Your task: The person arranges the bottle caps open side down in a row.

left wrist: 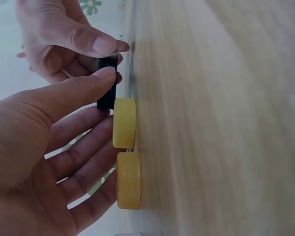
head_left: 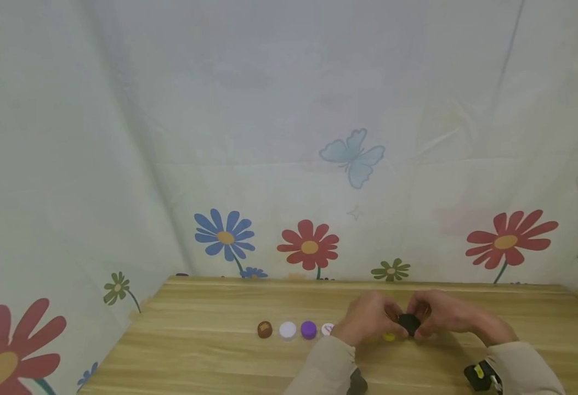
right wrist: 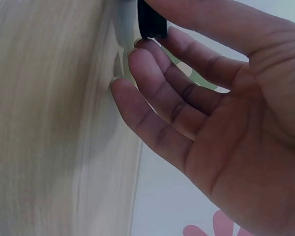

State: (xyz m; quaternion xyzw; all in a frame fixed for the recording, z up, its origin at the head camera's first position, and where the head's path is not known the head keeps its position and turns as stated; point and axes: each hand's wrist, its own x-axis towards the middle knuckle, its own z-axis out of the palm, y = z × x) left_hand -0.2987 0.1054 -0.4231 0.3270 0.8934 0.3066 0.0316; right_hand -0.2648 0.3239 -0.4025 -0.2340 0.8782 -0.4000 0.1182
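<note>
Between my two hands a black bottle cap (head_left: 408,325) is held, tilted a little above the wooden table (head_left: 210,362). My left hand (head_left: 365,318) pinches its near side, the thumb lying across the cap in the left wrist view. From the other side my right hand (head_left: 442,312) grips it with thumb and fingers; its other fingers are loosely bent in the right wrist view. Right beside the black cap stands a yellow cap (left wrist: 124,123), followed by an orange-yellow cap (left wrist: 129,180) near the left fingertips. The left hand hides that second one in the head view.
Leftward the row goes on with a white cap with a red mark (head_left: 328,329), a purple cap (head_left: 309,330), a white cap (head_left: 287,331) and a brown cap (head_left: 265,329). A black device with a yellow label (head_left: 477,376) shows by the right sleeve. A flowered curtain (head_left: 269,181) hangs behind.
</note>
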